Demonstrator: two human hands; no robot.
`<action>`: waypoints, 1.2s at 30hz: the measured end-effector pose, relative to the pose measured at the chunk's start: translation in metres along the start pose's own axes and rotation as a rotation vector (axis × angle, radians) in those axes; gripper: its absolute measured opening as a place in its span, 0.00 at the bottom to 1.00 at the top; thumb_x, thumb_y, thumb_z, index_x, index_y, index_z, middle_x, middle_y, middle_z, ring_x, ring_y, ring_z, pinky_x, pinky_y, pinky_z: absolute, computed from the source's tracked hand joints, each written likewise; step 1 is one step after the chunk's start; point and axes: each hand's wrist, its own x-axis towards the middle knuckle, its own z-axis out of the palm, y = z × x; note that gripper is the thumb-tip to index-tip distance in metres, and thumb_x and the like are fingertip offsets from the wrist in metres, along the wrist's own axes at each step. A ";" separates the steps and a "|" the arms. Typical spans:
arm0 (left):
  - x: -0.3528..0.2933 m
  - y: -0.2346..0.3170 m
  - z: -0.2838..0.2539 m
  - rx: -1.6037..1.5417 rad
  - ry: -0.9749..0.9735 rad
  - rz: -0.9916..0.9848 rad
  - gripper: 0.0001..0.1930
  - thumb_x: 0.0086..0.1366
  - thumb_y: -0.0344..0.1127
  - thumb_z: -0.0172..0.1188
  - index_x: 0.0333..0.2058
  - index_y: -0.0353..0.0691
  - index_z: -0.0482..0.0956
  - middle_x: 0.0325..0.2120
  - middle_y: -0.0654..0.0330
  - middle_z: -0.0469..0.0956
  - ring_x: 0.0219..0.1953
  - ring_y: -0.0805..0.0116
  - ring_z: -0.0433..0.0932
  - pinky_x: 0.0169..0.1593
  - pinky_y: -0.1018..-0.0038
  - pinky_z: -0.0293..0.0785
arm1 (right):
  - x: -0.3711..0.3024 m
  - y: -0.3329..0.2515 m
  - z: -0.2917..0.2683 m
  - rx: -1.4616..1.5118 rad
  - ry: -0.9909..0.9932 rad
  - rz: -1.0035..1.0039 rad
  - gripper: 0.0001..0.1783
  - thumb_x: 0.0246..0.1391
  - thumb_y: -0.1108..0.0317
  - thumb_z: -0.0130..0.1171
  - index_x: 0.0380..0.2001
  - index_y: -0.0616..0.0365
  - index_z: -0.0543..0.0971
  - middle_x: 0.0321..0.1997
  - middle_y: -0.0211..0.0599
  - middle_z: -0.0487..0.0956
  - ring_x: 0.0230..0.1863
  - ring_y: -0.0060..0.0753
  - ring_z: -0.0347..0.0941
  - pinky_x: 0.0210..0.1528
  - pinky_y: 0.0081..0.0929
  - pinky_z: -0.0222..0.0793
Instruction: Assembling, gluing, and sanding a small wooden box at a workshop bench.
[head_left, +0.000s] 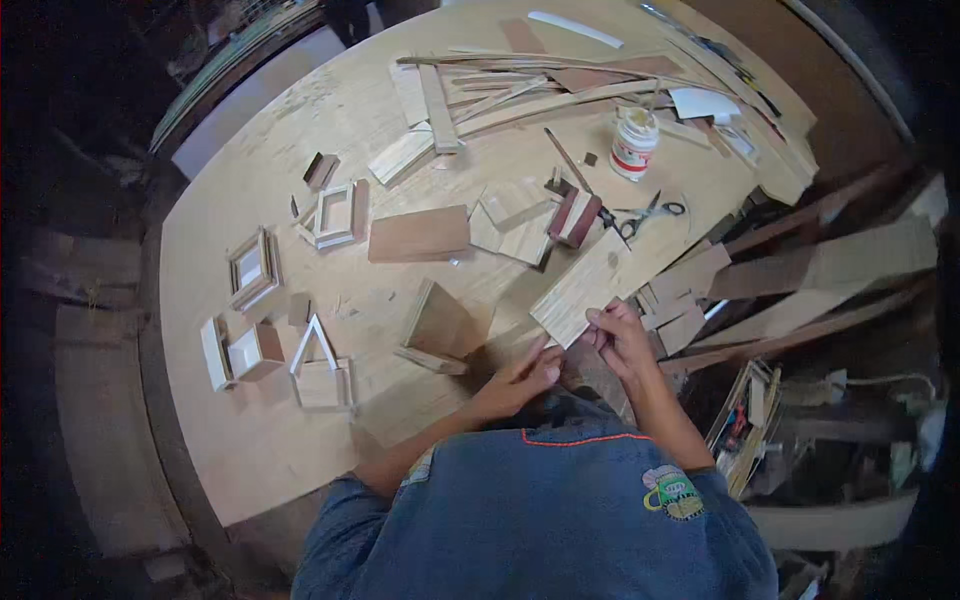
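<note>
A pale, thin rectangular wooden board (583,287) slants over the table's near edge, just in front of my body. My right hand (621,338) pinches its near right edge between thumb and fingers. At the near left corner, my left hand (522,381) has its fingers closed on the board, some of them hidden under it. To the left of the board, two joined wooden pieces (442,325) stand upright on the table. Beyond its far end lie a dark red block (575,217) and black-handled scissors (652,212).
Small wooden frames (252,268) and a little house-shaped piece (321,381) sit on the left of the table (260,450). A brown flat panel (419,234) lies mid-table. Behind are a white jar (634,145) and piled wood strips (530,98). Offcuts (680,298) crowd the right edge.
</note>
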 end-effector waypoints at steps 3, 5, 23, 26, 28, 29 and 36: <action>0.038 -0.008 0.009 -0.100 0.232 -0.102 0.27 0.68 0.39 0.48 0.62 0.38 0.52 0.55 0.57 0.64 0.57 0.66 0.65 0.56 0.67 0.67 | 0.011 -0.010 -0.011 -0.038 -0.058 0.055 0.13 0.52 0.72 0.58 0.42 0.60 0.72 0.38 0.35 0.78 0.33 0.23 0.76 0.33 0.21 0.77; 0.059 -0.018 0.013 -0.294 0.452 -0.078 0.22 0.68 0.39 0.49 0.57 0.37 0.60 0.52 0.58 0.69 0.52 0.66 0.69 0.54 0.69 0.69 | 0.020 -0.013 -0.025 -0.143 0.012 0.204 0.15 0.50 0.67 0.62 0.40 0.61 0.73 0.38 0.36 0.79 0.31 0.21 0.77 0.28 0.16 0.75; 0.126 0.053 0.034 -0.226 0.899 0.327 0.15 0.58 0.31 0.58 0.44 0.33 0.73 0.40 0.56 0.77 0.42 0.69 0.75 0.47 0.72 0.70 | 0.204 -0.264 -0.046 -1.371 0.292 -0.878 0.23 0.45 0.56 0.63 0.44 0.57 0.77 0.21 0.35 0.73 0.22 0.30 0.69 0.29 0.27 0.66; 0.136 0.068 0.032 -0.084 0.955 0.355 0.13 0.56 0.29 0.62 0.40 0.33 0.75 0.33 0.61 0.79 0.35 0.75 0.75 0.43 0.76 0.71 | 0.231 -0.270 -0.048 -1.477 0.231 -0.734 0.20 0.48 0.54 0.59 0.37 0.58 0.79 0.21 0.40 0.76 0.23 0.37 0.72 0.30 0.32 0.68; 0.139 0.072 0.029 0.018 0.951 0.358 0.11 0.53 0.26 0.64 0.36 0.34 0.78 0.31 0.62 0.79 0.32 0.77 0.75 0.39 0.79 0.71 | 0.236 -0.268 -0.044 -1.518 0.176 -0.738 0.20 0.53 0.53 0.52 0.26 0.62 0.80 0.23 0.50 0.78 0.26 0.45 0.76 0.31 0.38 0.68; 0.141 0.074 0.028 0.023 0.962 0.366 0.11 0.53 0.26 0.64 0.36 0.34 0.78 0.31 0.62 0.79 0.32 0.77 0.75 0.39 0.79 0.71 | 0.236 -0.268 -0.043 -1.512 0.164 -0.747 0.20 0.53 0.53 0.52 0.26 0.62 0.80 0.23 0.50 0.78 0.26 0.45 0.76 0.31 0.38 0.68; 0.162 0.077 0.024 0.203 0.927 0.370 0.10 0.50 0.24 0.65 0.33 0.34 0.78 0.28 0.64 0.78 0.30 0.78 0.74 0.36 0.80 0.71 | 0.254 -0.268 -0.064 -1.318 0.057 -0.790 0.19 0.54 0.57 0.53 0.24 0.65 0.78 0.23 0.49 0.77 0.24 0.43 0.74 0.29 0.34 0.67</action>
